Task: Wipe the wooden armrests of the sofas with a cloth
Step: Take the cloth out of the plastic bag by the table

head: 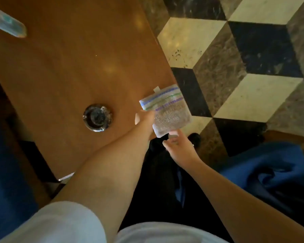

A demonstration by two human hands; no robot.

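A small folded cloth (167,109), grey-brown with blue, green and purple stripes, hangs over the right edge of a wooden table (68,64). My left hand (145,119) grips the cloth's left side, and its fingers are mostly hidden under the fabric. My right hand (177,146) pinches the cloth's lower corner from below. Blue sofa upholstery (270,174) lies at the right, with a brown wooden part (288,135) just above it. More blue upholstery (3,172) shows at the left edge.
A dark glass ashtray (97,117) stands on the table left of my hands. A pale packet (7,23) lies at the table's far left corner. The floor (244,76) is black, cream and brown marble tiles. My dark trousers fill the space below.
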